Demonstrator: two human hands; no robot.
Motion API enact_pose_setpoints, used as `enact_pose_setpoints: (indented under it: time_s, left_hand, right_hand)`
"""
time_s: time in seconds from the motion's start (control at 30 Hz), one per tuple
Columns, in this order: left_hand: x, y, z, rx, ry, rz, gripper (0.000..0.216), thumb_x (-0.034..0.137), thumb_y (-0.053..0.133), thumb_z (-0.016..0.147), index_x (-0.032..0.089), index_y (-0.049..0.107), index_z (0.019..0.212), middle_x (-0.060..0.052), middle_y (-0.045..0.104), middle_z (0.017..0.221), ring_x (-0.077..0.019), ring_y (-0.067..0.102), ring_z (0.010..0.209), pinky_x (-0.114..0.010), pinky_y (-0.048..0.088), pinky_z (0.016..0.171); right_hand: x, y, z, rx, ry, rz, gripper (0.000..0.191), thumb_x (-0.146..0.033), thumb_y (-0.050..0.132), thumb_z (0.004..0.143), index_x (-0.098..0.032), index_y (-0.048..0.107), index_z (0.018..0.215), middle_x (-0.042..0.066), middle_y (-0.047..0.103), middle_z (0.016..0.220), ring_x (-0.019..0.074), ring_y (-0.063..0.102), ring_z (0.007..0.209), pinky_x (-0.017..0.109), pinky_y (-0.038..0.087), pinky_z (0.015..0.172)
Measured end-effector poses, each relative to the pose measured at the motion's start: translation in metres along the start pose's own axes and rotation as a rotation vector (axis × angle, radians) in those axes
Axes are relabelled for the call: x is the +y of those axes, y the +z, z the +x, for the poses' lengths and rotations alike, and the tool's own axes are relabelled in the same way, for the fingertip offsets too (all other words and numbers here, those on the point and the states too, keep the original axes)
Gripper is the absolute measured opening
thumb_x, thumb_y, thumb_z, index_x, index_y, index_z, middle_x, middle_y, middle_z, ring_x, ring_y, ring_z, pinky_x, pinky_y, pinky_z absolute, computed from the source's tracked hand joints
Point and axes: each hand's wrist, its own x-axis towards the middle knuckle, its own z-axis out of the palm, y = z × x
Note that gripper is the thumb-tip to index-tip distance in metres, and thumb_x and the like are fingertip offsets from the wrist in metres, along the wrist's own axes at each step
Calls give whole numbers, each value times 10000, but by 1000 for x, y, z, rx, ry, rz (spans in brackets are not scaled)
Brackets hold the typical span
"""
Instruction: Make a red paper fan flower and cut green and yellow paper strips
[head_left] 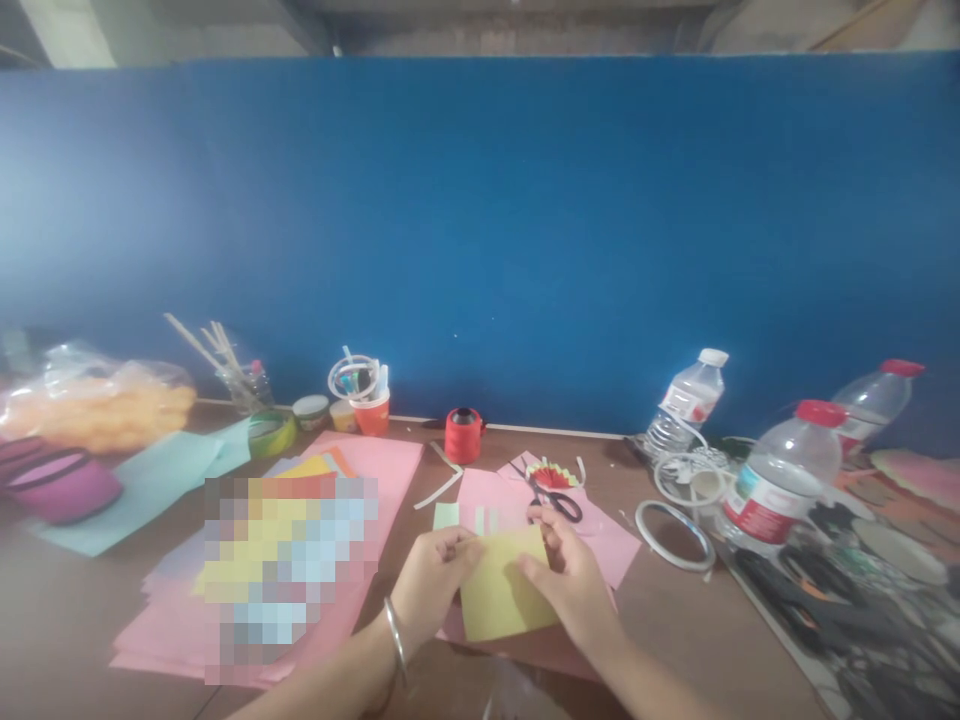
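Observation:
Both my hands hold a yellow sheet of paper [499,595] over pink sheets [480,495] on the brown table [675,620]. My left hand [433,583], with a metal bangle at the wrist, pinches the sheet's upper left edge. My right hand [568,580] grips the sheet's right side with curled fingers. Black-handled scissors [553,497] lie just beyond my right hand on the pink paper, next to a small red and yellow folded paper piece [551,476].
A red spool [463,434] stands at the blue partition. A stack of coloured sheets [300,540] lies at left, with cups, sticks and a plastic bag [90,400] behind. Three water bottles [780,475] and tape rings [673,535] sit at right.

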Motion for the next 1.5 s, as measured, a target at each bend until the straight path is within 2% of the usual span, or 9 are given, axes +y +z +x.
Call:
enact_pose_setpoints:
  time_s: [0.27, 0.5, 0.67, 0.8, 0.97, 1.1, 1.17, 1.27, 1.5]
  left_hand:
    - [-1, -6, 3, 56, 27, -15, 291, 381, 514, 781, 109, 612, 747, -11, 572, 598, -128, 514, 537, -214, 377, 486]
    - [1, -5, 4, -7, 39, 34, 144, 247, 602, 703, 113, 618, 753, -17, 616, 650, -146, 547, 603, -217, 391, 539]
    - [2, -5, 2, -4, 69, 51, 165, 269, 554, 748, 120, 624, 750, -20, 618, 662, -144, 547, 619, -213, 389, 547]
    - [0, -5, 2, -27, 58, 71, 221, 307, 520, 775, 120, 638, 759, -28, 621, 653, -147, 542, 597, -218, 390, 529]
    - [3, -6, 1, -60, 106, 68, 177, 262, 574, 735, 122, 670, 784, -49, 653, 744, -164, 558, 698, -230, 408, 636]
    - [8, -4, -4, -132, -15, -55, 297, 383, 531, 764, 127, 653, 851, -18, 594, 656, -124, 503, 583, -201, 368, 512]
    - [9, -2, -6, -165, -74, -76, 363, 441, 503, 770, 108, 648, 767, -1, 536, 580, -101, 449, 515, -189, 327, 458]
    - [9, 1, -5, -143, -70, 3, 331, 411, 593, 701, 88, 631, 644, 14, 490, 532, -90, 415, 493, -186, 307, 442]
    - [12, 3, -4, -90, -91, 92, 259, 338, 603, 669, 84, 655, 683, -11, 563, 567, -125, 485, 529, -211, 365, 482]
  right_hand:
    - [-1, -1, 2, -116, 76, 132, 180, -275, 574, 744, -148, 579, 872, 69, 656, 839, 238, 607, 798, 321, 464, 705]
    - [6, -6, 6, -31, 50, 11, 129, -282, 571, 746, -157, 565, 712, 7, 595, 657, 163, 551, 629, 231, 402, 563]
    - [3, -7, 6, -29, 7, -55, 127, -261, 555, 753, -171, 598, 831, 25, 633, 781, 183, 567, 723, 244, 418, 634]
    - [0, -9, 5, 4, -42, -170, 84, -218, 555, 743, -175, 627, 751, 30, 639, 769, 192, 568, 751, 258, 420, 675]
    - [1, -9, 5, -122, -160, -103, 86, -168, 587, 729, -195, 660, 765, 32, 637, 848, 183, 575, 838, 253, 422, 753]
    - [-1, -6, 1, -153, -210, -88, 98, -197, 578, 761, -206, 672, 735, 32, 626, 814, 167, 583, 791, 245, 431, 719]
    - [-2, -5, 0, -150, -228, -110, 98, -202, 583, 761, -212, 676, 733, 30, 617, 809, 162, 582, 778, 238, 434, 696]
    - [-1, -5, -2, -145, -237, -130, 123, -181, 565, 768, -219, 678, 737, 33, 610, 827, 160, 583, 783, 229, 442, 672]
    - [-5, -4, -4, -137, -180, -201, 135, -189, 590, 723, -197, 656, 841, 45, 629, 897, 183, 583, 836, 240, 454, 698]
